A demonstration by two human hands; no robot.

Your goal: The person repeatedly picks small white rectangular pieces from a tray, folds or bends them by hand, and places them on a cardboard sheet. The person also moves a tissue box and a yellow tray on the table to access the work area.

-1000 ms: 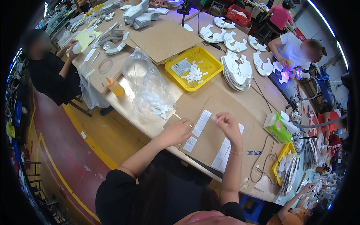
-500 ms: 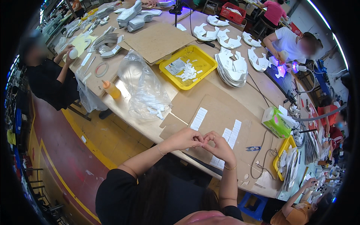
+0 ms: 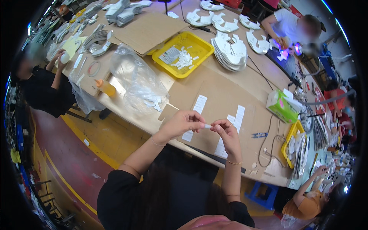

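Between my two hands is a small whitish strip (image 3: 207, 126), held above the table's near edge. My left hand (image 3: 183, 123) is closed in a pinch on one end of it. At the other end the fingertips of my right hand (image 3: 227, 133) are pinched together, also on the strip. Beneath my hands lies a brown cardboard sheet (image 3: 218, 96). Small white rectangular pieces lie on it in columns: a left column (image 3: 200, 104) and a right column (image 3: 239, 118), with more partly hidden behind my hands.
Beyond the sheet stands a yellow tray (image 3: 207, 49) of small white pieces. Left are a clear plastic bag (image 3: 134, 82) and an orange-yellow bottle (image 3: 105, 88). Right are a green tissue pack (image 3: 281, 106), blue snips (image 3: 260, 135) and a cord. Co-workers sit on both sides.
My hands have drawn slightly apart, so the small strip between my fingertips now shows. The whole view has shifted, with the table appearing a little higher.
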